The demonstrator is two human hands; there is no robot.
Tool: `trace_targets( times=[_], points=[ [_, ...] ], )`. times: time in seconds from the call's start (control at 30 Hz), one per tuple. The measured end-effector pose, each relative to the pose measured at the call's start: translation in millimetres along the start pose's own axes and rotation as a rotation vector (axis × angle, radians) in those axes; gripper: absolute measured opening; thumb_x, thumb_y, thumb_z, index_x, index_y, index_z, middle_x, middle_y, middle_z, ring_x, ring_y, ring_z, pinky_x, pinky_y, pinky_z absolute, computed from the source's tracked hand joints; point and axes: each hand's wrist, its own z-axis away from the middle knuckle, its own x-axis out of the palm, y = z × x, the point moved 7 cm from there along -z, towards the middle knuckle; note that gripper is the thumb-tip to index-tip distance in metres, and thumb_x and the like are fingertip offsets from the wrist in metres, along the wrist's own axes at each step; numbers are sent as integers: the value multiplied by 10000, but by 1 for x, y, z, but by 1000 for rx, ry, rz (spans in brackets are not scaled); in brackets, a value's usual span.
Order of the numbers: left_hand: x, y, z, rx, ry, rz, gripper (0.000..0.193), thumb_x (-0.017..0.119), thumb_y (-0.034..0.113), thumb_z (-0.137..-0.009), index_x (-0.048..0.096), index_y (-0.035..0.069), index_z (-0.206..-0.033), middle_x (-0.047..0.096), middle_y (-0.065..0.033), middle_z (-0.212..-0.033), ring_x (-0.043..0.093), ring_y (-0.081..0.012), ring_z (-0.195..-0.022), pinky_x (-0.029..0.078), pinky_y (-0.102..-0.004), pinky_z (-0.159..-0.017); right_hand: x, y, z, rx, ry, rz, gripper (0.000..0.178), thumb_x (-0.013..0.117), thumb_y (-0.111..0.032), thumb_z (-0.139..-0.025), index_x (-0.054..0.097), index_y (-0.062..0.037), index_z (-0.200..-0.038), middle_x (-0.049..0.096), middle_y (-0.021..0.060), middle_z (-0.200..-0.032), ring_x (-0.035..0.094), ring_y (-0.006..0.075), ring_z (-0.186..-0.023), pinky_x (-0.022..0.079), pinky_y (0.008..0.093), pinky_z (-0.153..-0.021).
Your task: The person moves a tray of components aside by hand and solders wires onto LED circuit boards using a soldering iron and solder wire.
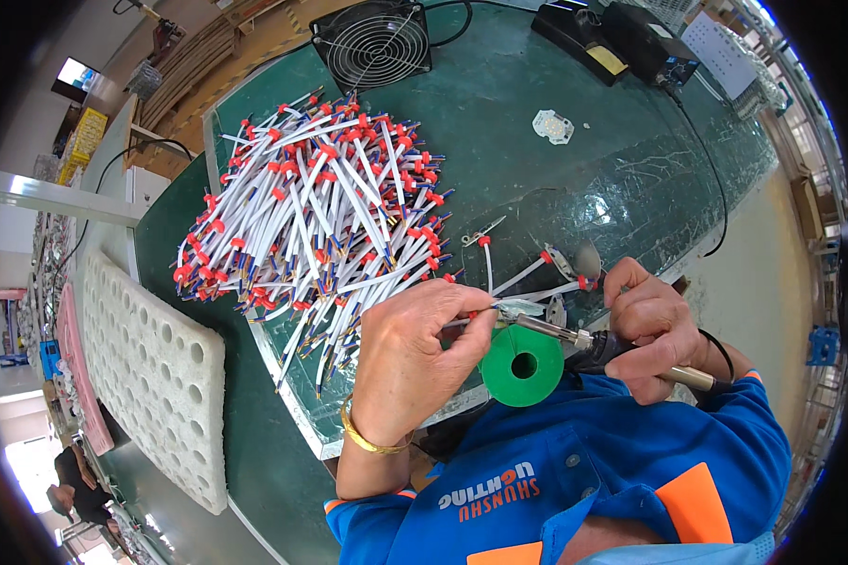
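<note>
My left hand [415,353] pinches a short white wire with a red end [476,315], holding its tip over the bench near its front edge. My right hand [655,325] grips a soldering iron [575,337] whose metal tip points left and meets the wire end at my left fingertips. A green spool [521,365] sits just below the iron. A big pile of white wires with red and blue ends [316,202] lies on a glass sheet [297,391] to the left. Two or three loose wires [528,273] lie beyond my hands.
A black fan [372,42] stands at the back, a soldering station [631,42] at the back right with a black cable [716,188] running down the green bench. A white foam block with holes [155,363] lies at left. A small white part [553,126] sits mid-bench.
</note>
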Motion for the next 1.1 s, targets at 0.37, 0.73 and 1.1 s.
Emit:
trace_targets(
  times=[0.37, 0.73, 1.1],
  points=[
    [1, -2, 0, -15, -6, 62, 46, 663, 43, -718, 658, 27, -761, 585, -61, -622, 550, -143, -482, 416, -255, -452, 3, 1, 0, -52, -34, 113, 307, 564, -30, -583, 652, -158, -848, 384, -29, -567, 369, 123, -437, 343, 324, -614],
    [5, -16, -3, -176, -38, 127, 66, 653, -12, -728, 673, -11, -790, 632, -20, -677, 564, -52, -600, 435, -188, -559, 6, 8, -1, -106, -79, 220, 301, 586, -22, -551, 648, -138, -822, 393, -13, -572, 381, 140, -451, 350, 329, -585],
    [9, -37, -5, -348, -69, 379, 75, 641, 48, -790, 679, -10, -821, 623, 9, -653, 526, -12, -588, 407, -168, -537, -5, 25, -27, -21, 105, 313, 257, 662, 26, -659, 635, -67, -897, 479, 66, -664, 491, 231, -563, 391, 316, -479]
  ],
)
